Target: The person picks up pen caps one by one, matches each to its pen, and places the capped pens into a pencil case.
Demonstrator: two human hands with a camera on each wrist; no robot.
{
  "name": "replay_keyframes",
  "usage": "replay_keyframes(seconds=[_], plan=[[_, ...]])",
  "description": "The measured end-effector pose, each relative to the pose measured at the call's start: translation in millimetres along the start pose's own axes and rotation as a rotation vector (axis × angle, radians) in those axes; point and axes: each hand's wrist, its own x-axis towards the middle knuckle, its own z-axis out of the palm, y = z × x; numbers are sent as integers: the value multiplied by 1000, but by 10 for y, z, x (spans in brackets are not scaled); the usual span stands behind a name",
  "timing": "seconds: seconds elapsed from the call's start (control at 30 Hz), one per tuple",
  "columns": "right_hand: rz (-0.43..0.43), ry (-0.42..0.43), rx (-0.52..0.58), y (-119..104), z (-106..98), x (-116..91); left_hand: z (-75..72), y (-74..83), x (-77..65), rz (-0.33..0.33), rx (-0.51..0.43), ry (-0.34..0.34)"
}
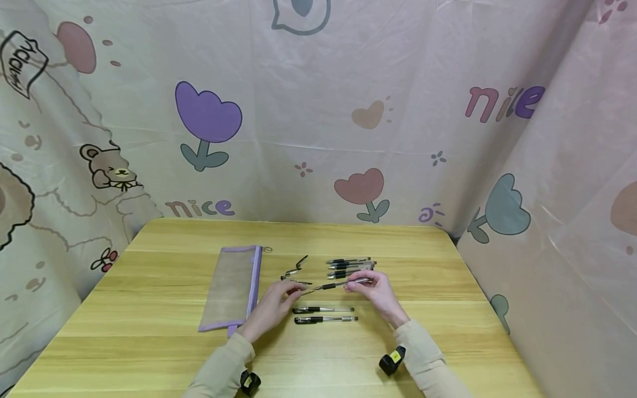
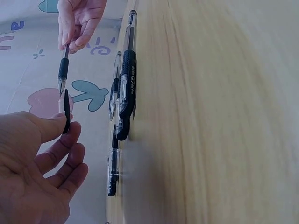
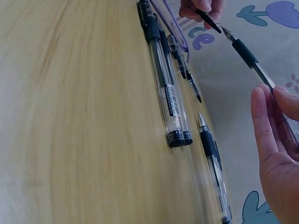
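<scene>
My left hand (image 1: 271, 310) pinches a clear pen cap with a black clip (image 2: 67, 112) between thumb and forefinger; the other fingers are loosely bent. My right hand (image 1: 377, 294) holds a clear gel pen (image 3: 245, 52) with a black rubber grip by its rear end. The pen's bare tip points at the cap, close to its mouth in both wrist views. Both are raised over the table. Two capped gel pens, one (image 1: 323, 310) behind the other (image 1: 325, 319), lie just in front of the hands. Beyond them lie several uncapped pens (image 1: 348, 266), side by side, tips to the left.
Loose caps (image 1: 292, 272) lie between the uncapped pens and a mesh zip pouch (image 1: 230, 284) with purple edging, on the left. All lie on a wooden table (image 1: 139, 309). A printed cloth (image 1: 298, 110) hangs behind and along both sides. Each wrist carries a small black camera (image 1: 392, 361).
</scene>
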Motion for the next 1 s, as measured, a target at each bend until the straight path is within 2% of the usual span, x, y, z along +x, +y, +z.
replay_keyframes(seconds=[1.0], plan=[[-7,-17,13,-13,50,18,19,15,12,-19,-35,-12]])
